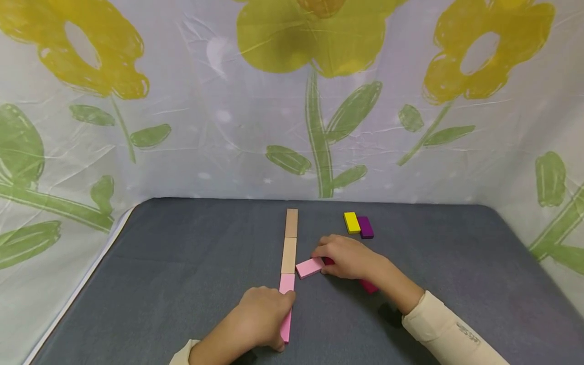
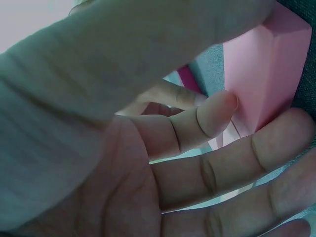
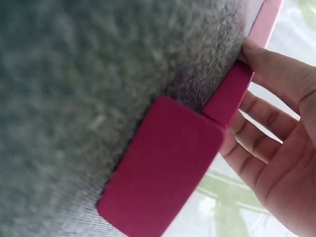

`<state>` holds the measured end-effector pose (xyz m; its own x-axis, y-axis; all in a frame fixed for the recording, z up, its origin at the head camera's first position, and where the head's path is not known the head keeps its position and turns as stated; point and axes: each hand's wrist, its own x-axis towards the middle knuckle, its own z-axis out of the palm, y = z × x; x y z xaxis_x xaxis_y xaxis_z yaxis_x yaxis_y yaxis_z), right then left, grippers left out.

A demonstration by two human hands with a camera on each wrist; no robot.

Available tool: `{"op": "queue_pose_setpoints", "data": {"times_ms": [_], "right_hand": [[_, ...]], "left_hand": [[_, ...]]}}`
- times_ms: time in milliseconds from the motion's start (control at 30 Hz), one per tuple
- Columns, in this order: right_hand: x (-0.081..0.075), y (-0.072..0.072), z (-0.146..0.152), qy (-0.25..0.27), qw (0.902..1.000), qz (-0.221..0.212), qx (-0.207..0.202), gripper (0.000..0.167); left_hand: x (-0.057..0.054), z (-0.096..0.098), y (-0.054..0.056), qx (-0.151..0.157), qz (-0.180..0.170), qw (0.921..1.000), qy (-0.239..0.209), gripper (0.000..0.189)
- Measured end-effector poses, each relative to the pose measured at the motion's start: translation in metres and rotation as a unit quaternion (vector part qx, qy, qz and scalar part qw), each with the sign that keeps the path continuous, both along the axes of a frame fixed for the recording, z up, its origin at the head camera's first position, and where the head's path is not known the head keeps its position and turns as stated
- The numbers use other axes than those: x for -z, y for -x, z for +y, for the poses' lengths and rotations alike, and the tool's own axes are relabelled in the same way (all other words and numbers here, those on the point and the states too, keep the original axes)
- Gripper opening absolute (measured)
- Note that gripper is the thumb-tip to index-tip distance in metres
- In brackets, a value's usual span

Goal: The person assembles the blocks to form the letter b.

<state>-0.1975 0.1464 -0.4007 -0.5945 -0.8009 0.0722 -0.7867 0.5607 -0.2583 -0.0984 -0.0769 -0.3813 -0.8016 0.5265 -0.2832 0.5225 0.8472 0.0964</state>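
A straight row of blocks runs away from me, with a tan block (image 1: 291,223) and a paler block (image 1: 289,255) at the far end and pink blocks (image 1: 287,283) at the near end. My left hand (image 1: 262,314) pinches the nearest pink block (image 2: 252,74) between thumb and fingers, partly covering it. To the right of the row, my right hand (image 1: 349,257) grips a light pink block (image 1: 309,267) by its right end; its left end is close beside the row, at an angle. Under that hand lie two magenta blocks (image 3: 160,168), partly hidden in the head view.
A yellow block (image 1: 352,223) and a purple block (image 1: 365,227) lie side by side beyond my right hand. Everything lies on a dark grey cloth-covered table (image 1: 182,253). A white curtain (image 1: 205,101) with painted flowers stands behind and at both sides.
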Motion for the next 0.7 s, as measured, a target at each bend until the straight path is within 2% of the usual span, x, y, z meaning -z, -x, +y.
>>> {"op": "queue_pose_setpoints", "data": {"times_ms": [300, 500, 600, 700], "right_hand": [[-0.001, -0.011, -0.001, -0.006, 0.9999, -0.005, -0.01, 0.028], [-0.001, -0.014, -0.001, -0.007, 0.9999, -0.009, -0.008, 0.03], [-0.001, -0.015, -0.002, -0.01, 0.9999, -0.013, -0.001, 0.031], [-0.002, -0.015, 0.0, -0.015, 0.9994, -0.027, 0.013, 0.04]], "left_hand": [[-0.002, 0.003, 0.003, -0.015, -0.035, 0.9991, 0.017, 0.063], [-0.002, 0.003, 0.002, -0.014, -0.028, 0.9994, 0.015, 0.062], [-0.002, 0.003, 0.002, -0.014, -0.037, 0.9992, 0.01, 0.062], [-0.003, 0.003, 0.003, -0.014, -0.044, 0.9989, 0.005, 0.061]]}}
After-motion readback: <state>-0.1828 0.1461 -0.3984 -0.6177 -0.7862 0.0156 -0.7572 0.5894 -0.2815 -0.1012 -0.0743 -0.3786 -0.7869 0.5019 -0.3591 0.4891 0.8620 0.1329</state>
